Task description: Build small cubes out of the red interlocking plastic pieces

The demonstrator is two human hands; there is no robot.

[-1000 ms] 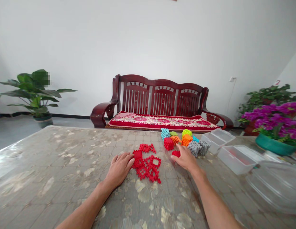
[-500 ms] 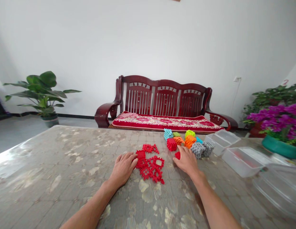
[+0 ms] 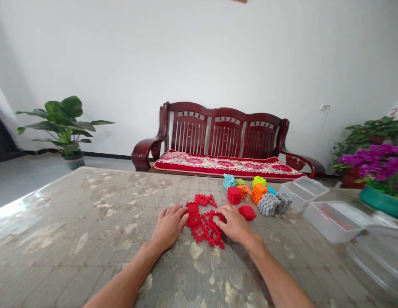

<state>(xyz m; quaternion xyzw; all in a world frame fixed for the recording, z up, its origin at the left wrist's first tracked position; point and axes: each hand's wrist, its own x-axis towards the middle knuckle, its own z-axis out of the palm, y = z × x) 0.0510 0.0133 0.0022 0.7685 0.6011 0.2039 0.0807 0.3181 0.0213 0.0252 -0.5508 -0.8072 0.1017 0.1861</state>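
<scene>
Flat red interlocking toy pieces (image 3: 203,226) lie in a loose heap on the table. At the heap's left edge rests my left hand (image 3: 169,222), palm down, fingertips touching a red piece. From the right, my right hand (image 3: 235,223) reaches the heap, its thumb and fingers apart over a red frame-shaped piece; no firm hold shows. Just beyond my right hand lies a red block of stacked pieces (image 3: 247,212). Another red stack (image 3: 234,195) stands farther back, beside orange pieces (image 3: 259,193) and grey stacks (image 3: 268,204).
Clear plastic boxes (image 3: 330,222) stand on the right of the patterned table (image 3: 73,222), one with something red inside. Purple flowers in a teal pot (image 3: 380,201) are at the far right. A wooden bench (image 3: 224,137) stands behind the table.
My right hand has moved left from the red block to the heap, leaving the block on the table. My left hand stays at the heap's edge. The view has shifted slightly.
</scene>
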